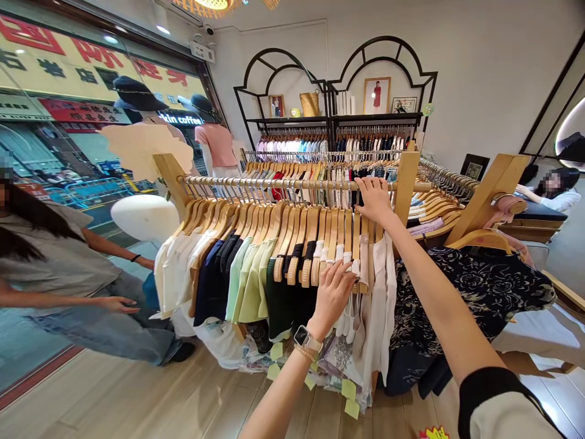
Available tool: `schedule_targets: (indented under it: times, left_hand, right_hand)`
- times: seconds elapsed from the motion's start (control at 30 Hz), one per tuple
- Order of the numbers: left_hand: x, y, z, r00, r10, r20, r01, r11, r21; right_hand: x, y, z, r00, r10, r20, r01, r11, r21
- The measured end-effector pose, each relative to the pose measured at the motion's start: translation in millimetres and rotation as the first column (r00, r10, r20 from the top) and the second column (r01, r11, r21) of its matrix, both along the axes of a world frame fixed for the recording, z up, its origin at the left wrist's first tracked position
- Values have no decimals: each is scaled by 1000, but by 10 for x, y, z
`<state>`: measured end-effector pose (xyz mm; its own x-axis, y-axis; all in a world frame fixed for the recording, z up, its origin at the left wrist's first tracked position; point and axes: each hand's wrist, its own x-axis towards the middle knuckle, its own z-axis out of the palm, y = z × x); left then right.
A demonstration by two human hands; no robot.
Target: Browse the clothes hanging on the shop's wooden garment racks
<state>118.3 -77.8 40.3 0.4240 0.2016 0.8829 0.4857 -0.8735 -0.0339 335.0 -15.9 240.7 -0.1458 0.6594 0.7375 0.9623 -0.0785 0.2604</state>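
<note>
A wooden rail [274,184] carries a row of garments on wooden hangers, which run from white through navy and light green to dark green, black and white. Around the front end of a hanger with white straps, my left hand [336,296] has its fingers curled; a watch is on that wrist. Higher up, near the rail's right end, my right hand [375,200] has its fingers bent over the hanger hooks, partly hiding what it grips. White tops [380,286] hang just to the right of my left hand.
On the left a person [91,262] in a grey shirt stands close to the rack. A dark floral top [470,292] hangs at right. Plastic-wrapped garments [338,353] with yellow tags sit below. More racks, shelves [379,119] and hatted mannequins [214,143] stand behind.
</note>
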Motion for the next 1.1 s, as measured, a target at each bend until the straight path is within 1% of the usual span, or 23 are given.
schedule_targets:
  times: [0.07,0.1,0.23,0.33,0.4,0.43,0.5,0.6,0.67,0.7,0.73,0.77,0.8,0.87,0.9,0.93,1.0,1.07,1.1]
  left_hand:
    - [11,-13,13,1000,16,12,-16,1000,-22]
    - [26,-8,43,999,31,18,-30,999,-42]
    - [122,78,261,997,81,12,-79,988,-130]
    - [166,139,388,997,69,-43,-75,983,-170]
    - [162,123,399,997,56,-56,-65,981,-184]
    - [153,91,379,998,53,-43,-61,980,-189]
    - [126,-15,292,998,54,26,-48,978,-205]
    - [80,-237,82,979,53,195,2,963,-271]
    - [50,-391,-67,961,47,274,57,932,-358]
    - [41,-462,-132,953,51,298,84,902,-423]
    - [38,-524,-188,949,58,309,111,857,-502]
    - [42,-572,-233,945,75,318,136,795,-591]
    - [55,-600,-268,943,92,320,161,716,-680]
    - [98,-587,-318,942,121,312,204,531,-822]
    - [121,-551,-337,936,134,326,234,457,-858]
    - [141,-505,-357,927,144,348,266,403,-876]
    - [168,-412,-397,903,162,398,327,340,-882]
    - [179,-348,-433,882,173,439,381,288,-879]
    - [180,-325,-445,870,176,460,412,253,-876]
  right_hand:
    - [-5,1,-3,1000,-14,2,14,1000,-2]
    - [-9,1,-4,1000,-19,3,19,1000,-4]
    - [-22,-9,4,1000,-28,0,28,1000,-5]
    - [-26,-15,10,1000,-22,-1,22,1000,0]
    - [-24,-12,8,1000,-13,3,13,1000,10]
    - [-22,-7,5,1000,-13,5,13,1000,14]
    - [-15,9,-1,1000,-25,10,25,999,20]
    - [-10,36,-6,999,-37,24,36,999,27]
    - [-18,31,-10,999,-24,34,23,999,39]
    - [-24,19,-14,999,-14,36,12,999,47]
    - [-29,4,-21,999,-4,36,2,998,58]
    - [-28,-9,-32,999,10,39,-12,998,69]
    - [-20,-12,-45,999,20,40,-23,996,81]
    - [20,21,-79,998,34,55,-40,993,115]
    - [46,55,-95,997,39,64,-47,990,132]
    - [69,90,-109,996,49,71,-59,988,142]
    - [99,131,-124,995,60,74,-71,985,155]
    - [102,120,-119,996,58,71,-68,987,146]
    - [95,104,-112,996,50,68,-59,989,136]
